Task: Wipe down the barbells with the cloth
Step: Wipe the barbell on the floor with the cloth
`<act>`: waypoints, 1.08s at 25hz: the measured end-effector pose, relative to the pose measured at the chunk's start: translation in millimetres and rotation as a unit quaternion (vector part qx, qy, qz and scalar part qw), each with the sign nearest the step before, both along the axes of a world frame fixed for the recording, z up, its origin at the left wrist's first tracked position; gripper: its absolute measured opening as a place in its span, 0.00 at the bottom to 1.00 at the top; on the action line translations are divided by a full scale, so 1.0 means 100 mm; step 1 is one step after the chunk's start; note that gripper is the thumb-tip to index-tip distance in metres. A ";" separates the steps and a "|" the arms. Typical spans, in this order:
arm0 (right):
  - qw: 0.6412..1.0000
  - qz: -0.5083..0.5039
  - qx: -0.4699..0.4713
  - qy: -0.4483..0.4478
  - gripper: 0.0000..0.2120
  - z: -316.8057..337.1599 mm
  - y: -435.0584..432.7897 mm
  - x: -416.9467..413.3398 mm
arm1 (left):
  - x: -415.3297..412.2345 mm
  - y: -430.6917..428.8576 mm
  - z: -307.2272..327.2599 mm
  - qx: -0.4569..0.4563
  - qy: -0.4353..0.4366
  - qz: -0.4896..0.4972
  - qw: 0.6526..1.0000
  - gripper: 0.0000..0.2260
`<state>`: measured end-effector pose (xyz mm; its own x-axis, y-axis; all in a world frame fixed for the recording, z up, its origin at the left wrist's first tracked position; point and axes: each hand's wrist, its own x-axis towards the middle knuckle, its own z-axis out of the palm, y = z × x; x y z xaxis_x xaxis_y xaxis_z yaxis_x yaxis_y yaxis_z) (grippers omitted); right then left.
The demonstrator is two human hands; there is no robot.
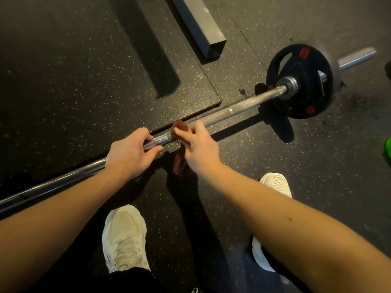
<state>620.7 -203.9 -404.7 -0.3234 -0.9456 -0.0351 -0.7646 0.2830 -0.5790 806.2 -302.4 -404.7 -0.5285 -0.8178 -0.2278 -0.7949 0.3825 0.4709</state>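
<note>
Single cam on my feed: head-mounted, wide-angle, aimed steeply down & slightly fwd at the floor [63,81]. Close range: forearms [285,208] enter from the bottom corners, left hand [130,154] and right hand [200,148] sit approx mid-frame. The barbell [239,107] crosses diag, lower-left to upper-right. Both shoes [123,237] show near bottom edge, so I'm looking almost straight down the body.

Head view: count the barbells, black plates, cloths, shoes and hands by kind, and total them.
Barbells: 1
Black plates: 1
Cloths: 1
Shoes: 2
Hands: 2
Total: 7
</note>
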 end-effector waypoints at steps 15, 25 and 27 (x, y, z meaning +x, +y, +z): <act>1.000 -0.018 0.000 0.011 0.19 0.06 -0.13 0.26 | 0.01 -0.03 -0.03 0.007 0.009 -0.011 1.000 0.12; 0.928 -0.345 -0.061 -0.124 0.12 0.06 -0.16 -0.63 | -0.02 -0.01 0.00 0.002 -0.002 0.002 1.000 0.13; 0.907 -0.355 -0.097 -0.205 0.11 0.02 -0.17 -0.14 | -0.03 0.00 0.02 0.003 -0.007 -0.001 1.000 0.13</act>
<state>607.2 -221.1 -402.2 -0.8505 -0.5052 -0.1463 -0.1376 0.4822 -0.8652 803.3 -302.5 -403.1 -0.5261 -0.8160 -0.2393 -0.8010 0.3811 0.4617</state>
